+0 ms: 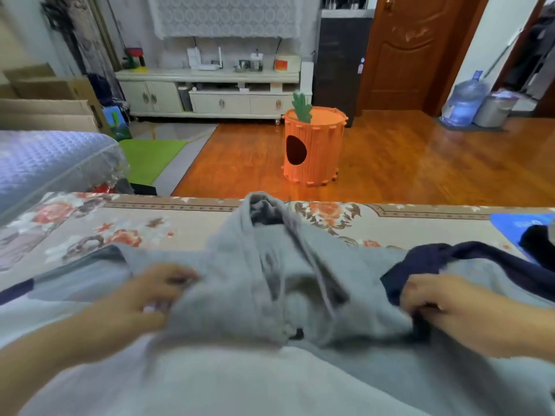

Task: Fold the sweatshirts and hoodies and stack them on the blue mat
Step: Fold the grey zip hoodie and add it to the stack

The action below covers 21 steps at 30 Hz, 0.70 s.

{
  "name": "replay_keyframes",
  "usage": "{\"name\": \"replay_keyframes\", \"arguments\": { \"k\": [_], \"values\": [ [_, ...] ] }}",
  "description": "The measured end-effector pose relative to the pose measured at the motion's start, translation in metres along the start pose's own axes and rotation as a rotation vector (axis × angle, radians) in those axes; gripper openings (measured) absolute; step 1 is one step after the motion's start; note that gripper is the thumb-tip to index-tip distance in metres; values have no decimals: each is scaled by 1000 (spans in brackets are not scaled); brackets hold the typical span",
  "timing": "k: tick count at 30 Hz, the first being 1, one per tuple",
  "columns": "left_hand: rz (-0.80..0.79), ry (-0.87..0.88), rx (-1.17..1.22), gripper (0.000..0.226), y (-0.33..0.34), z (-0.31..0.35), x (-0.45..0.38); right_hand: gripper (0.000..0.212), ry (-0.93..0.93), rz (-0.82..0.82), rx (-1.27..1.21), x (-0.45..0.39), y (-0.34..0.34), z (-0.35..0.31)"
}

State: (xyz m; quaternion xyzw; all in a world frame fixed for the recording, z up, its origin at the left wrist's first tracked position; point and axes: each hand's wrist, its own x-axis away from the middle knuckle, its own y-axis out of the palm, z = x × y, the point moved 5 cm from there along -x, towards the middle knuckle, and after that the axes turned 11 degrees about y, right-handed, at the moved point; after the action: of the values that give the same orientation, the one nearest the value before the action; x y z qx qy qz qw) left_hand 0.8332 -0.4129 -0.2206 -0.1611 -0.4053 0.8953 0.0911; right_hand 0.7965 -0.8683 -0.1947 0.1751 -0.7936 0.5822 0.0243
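- Head view: a grey hoodie (270, 280) lies spread across the near middle of a floral-covered bed (135, 223), hood toward the far edge.
- The left hand (144, 298) pinches grey fabric, grip closed on it.
- The right hand (450, 307) grips the hoodie's navy sleeve.
- A blue mat (516, 225) sits at the bed's far right corner.

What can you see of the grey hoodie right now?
The grey hoodie looks like soft fleece with dark navy trim. It lies unfolded and rumpled on the floral cover, hood pointing away, opening showing a darker lining. The left hand grips one shoulder, the right hand the other at a navy sleeve. The picture is blurred.
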Motion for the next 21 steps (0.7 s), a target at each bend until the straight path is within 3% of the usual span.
{"name": "replay_keyframes", "arguments": {
  "k": [1,3,4,6,10,12,14,16,19,21],
  "values": [
    [-28,-89,-12,37,-2,-9,8,50,63,20,34,-2,-1,5],
    [111,-264,112,27,-7,-18,1,48,209,192,-151,-20,-17,2],
    [180,-338,137,30,-6,-12,-8,42,272,270,-266,-35,-26,-5],
    [199,-439,163,33,0,14,-32,22,322,263,-403,-69,-32,-31],
    [-129,-514,-69,55,32,39,-73,41,403,38,-191,-121,-7,-68],
    [-240,-512,-99,51,39,43,-78,32,393,33,-189,-125,-2,-76],
    [-254,-463,-12,37,35,48,-81,16,342,127,-330,-122,-8,-81],
    [-138,-353,85,22,15,61,-95,3,259,290,-450,-122,-32,-86],
    [243,-200,88,16,-41,90,-162,3,243,603,-414,-155,-107,-89],
    [471,-144,119,32,-72,116,-208,26,265,687,-432,-181,-157,-92]
  ]
}}
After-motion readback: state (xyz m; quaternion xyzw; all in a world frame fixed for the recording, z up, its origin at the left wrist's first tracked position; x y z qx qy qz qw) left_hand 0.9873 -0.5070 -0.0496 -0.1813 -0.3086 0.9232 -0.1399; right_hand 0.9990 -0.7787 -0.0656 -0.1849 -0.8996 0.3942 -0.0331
